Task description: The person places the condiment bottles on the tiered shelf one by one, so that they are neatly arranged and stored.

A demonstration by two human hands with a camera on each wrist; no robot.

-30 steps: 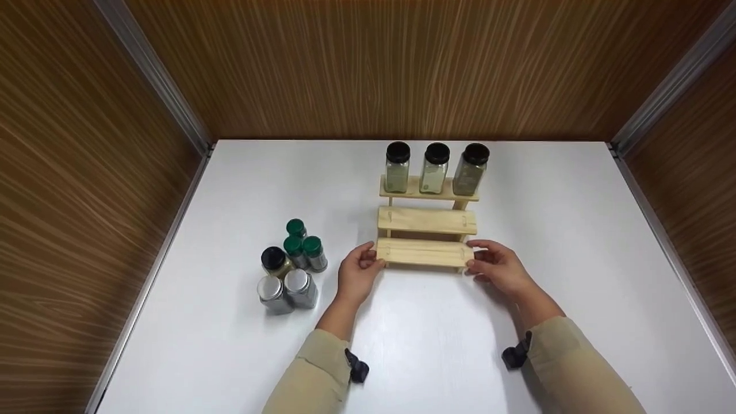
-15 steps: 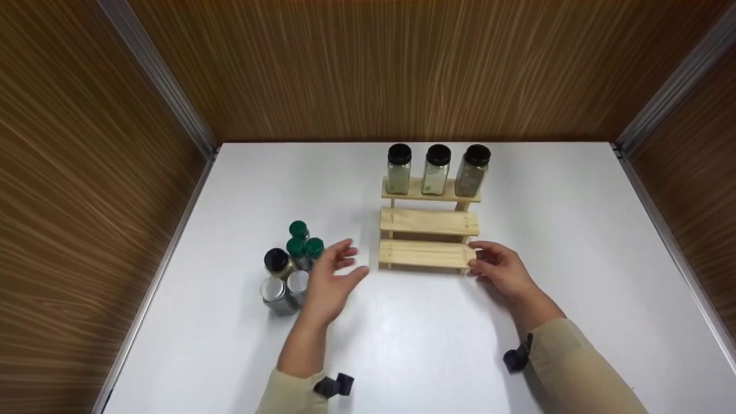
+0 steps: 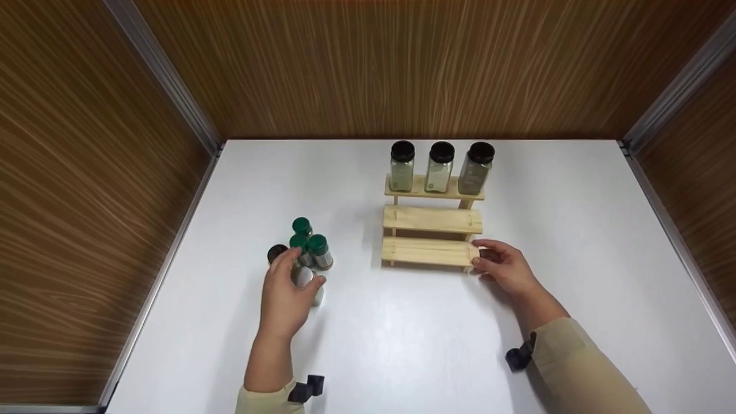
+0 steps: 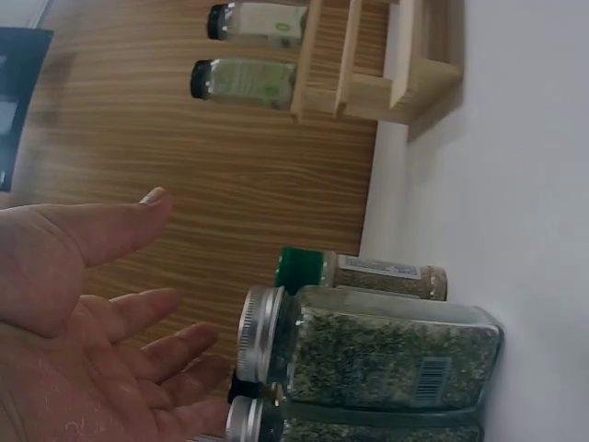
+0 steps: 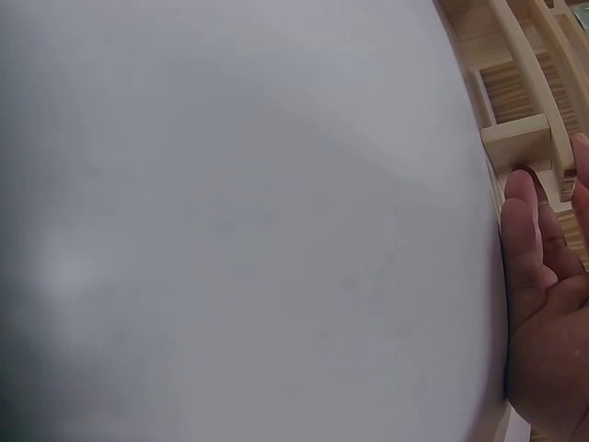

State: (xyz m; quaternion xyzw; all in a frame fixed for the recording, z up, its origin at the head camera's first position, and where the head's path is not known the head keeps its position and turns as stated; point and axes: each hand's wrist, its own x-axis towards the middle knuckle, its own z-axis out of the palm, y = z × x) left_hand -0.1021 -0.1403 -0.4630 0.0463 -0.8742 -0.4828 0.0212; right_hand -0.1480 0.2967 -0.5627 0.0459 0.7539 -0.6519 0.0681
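Observation:
My left hand (image 3: 283, 302) hovers over the jar cluster at left, thumb and fingers spread. Beneath it is a silver-lidded spice jar (image 3: 305, 277), partly hidden in the head view. The left wrist view shows this glass jar (image 4: 396, 354) full of dried green flakes, a second silver-lidded jar (image 4: 368, 429) beside it, and the open fingers (image 4: 189, 350) just short of the lids. My right hand (image 3: 510, 271) pinches the right end of the lowest shelf of a three-tier wooden spice rack (image 3: 431, 251), thumb in front. In the right wrist view, fingertips (image 5: 521, 189) reach beside the rack's leg.
Three black-lidded jars (image 3: 439, 175) stand on the rack's top shelf. Several green-capped bottles (image 3: 321, 253) and a black-lidded jar (image 3: 276, 251) crowd the left hand. Wood-grain panels (image 3: 368, 69) enclose the white table (image 3: 402, 345) at the back and sides.
My left hand has let go of the rack's left end and moved left over the silver-lidded jars. The right hand stays on the rack's right end.

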